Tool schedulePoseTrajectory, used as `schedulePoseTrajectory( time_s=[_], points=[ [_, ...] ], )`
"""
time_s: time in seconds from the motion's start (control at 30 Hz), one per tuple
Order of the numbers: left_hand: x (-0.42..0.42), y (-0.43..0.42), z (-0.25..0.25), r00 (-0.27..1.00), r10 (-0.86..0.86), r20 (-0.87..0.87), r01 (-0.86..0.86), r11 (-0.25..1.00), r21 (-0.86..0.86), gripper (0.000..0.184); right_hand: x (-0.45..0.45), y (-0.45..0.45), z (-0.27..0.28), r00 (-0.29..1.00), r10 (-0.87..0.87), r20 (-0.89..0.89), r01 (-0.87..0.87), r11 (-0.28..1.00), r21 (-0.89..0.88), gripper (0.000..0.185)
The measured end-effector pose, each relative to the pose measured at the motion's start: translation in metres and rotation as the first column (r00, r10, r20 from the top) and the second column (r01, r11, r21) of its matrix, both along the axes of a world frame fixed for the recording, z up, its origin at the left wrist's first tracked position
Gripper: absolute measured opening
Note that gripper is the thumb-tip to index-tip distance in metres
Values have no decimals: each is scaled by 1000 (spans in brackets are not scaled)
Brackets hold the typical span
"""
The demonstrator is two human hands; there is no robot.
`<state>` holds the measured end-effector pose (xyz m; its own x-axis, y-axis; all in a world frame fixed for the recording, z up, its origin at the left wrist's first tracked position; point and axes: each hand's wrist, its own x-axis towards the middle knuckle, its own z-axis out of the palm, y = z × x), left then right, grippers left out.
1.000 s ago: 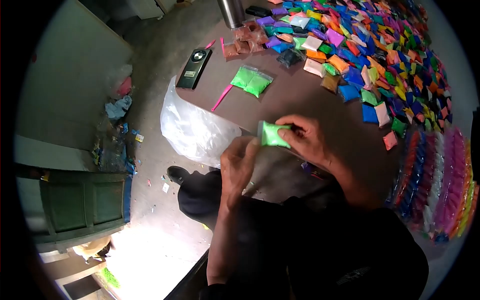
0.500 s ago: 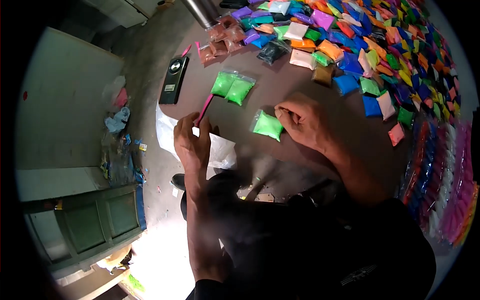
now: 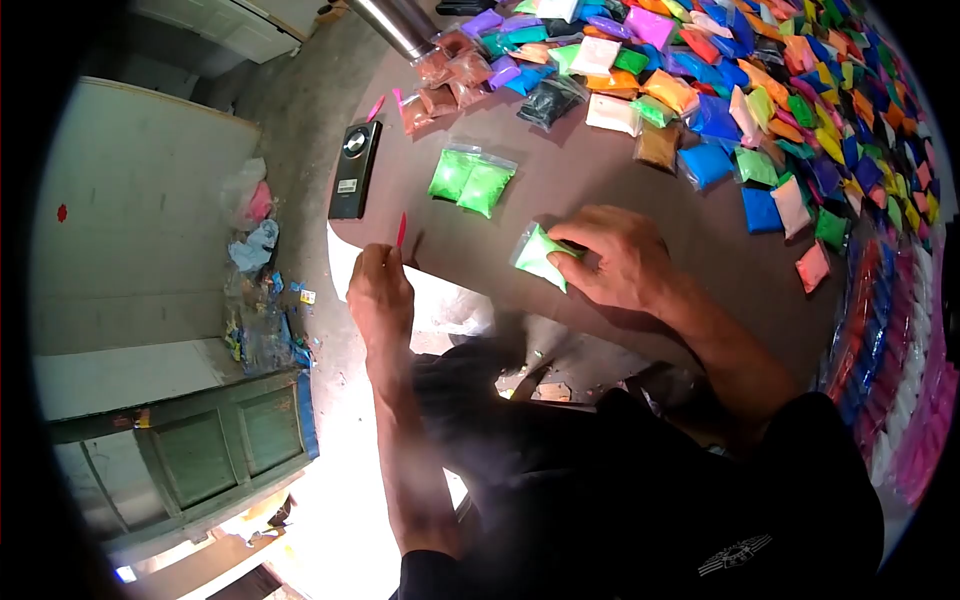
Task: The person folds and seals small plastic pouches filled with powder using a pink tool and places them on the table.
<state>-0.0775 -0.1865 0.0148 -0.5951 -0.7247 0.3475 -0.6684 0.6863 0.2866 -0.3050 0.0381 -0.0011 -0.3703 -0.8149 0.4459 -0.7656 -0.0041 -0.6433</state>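
Observation:
My right hand is closed on the right edge of a small clear packet with bright green contents, thumb and fingers pinching it at the tabletop. My left hand has its fingers drawn together around a thin pink plastic stick; only the stick's upper end shows above the fingers. Beyond both hands, two joined green packets lie flat on the brown table. White plastic sheeting lies under and beside my left hand at the table's edge.
A black phone-like device lies at the table's left edge. Behind are brownish-red packets and a metal cylinder. Many colourful packets are heaped at the back right. Bundled plastic strips lie at far right.
My right hand has closed on the single green packet, having been just beside it. My left fingers have drawn together around the pink stick, and less of it shows. The view has shifted slightly.

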Motion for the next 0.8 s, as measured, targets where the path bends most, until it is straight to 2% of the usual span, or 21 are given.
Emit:
schedulePoseTrajectory(
  time_s=[0.03,0.07,0.1,0.17,0.23,0.3,0.37,0.43,0.5,0.57,0.63,0.67,0.8],
  points=[
    [1,12,6,1000,-3,1,3,1000,2,9,0,0,-1,1000,-3,1,3,1000,2,18],
    [-1,30,11,991,18,-132,14,970,241,11,0,0,-2,1000,0,20,0,1000,-8,18],
    [-4,48,15,964,74,-254,53,885,462,13,1,-1,-3,999,6,38,-6,1000,-20,18],
    [-9,81,18,939,97,-329,144,759,635,20,0,-1,-1,999,17,40,-16,1000,-22,18],
    [-15,107,15,950,57,-307,170,730,662,20,0,0,-1,999,24,39,-23,999,-26,19],
    [-26,127,7,947,-17,-322,215,776,592,18,0,1,-2,999,28,27,-27,999,-34,20],
    [-33,138,2,939,-40,-342,232,807,544,10,1,2,-1,999,30,37,-29,999,-32,20],
    [-37,134,-3,937,-50,-346,231,831,506,9,0,2,-2,998,30,48,-29,999,-32,20],
    [-37,123,-6,957,-118,-264,200,930,307,13,1,2,-5,999,26,32,-25,999,-39,20],
    [-37,114,1,973,-97,-209,158,942,297,14,1,2,-2,999,26,43,-25,1000,-17,20],
    [-37,108,9,976,-154,-156,186,959,215,15,1,2,-1,998,24,53,-24,1000,1,20],
    [-38,105,3,983,31,-180,43,919,393,15,1,2,-2,999,27,47,-26,1000,-6,19],
    [-37,120,12,959,43,-282,102,873,478,17,0,2,-8,999,17,33,-17,1000,1,17]
  ],
)
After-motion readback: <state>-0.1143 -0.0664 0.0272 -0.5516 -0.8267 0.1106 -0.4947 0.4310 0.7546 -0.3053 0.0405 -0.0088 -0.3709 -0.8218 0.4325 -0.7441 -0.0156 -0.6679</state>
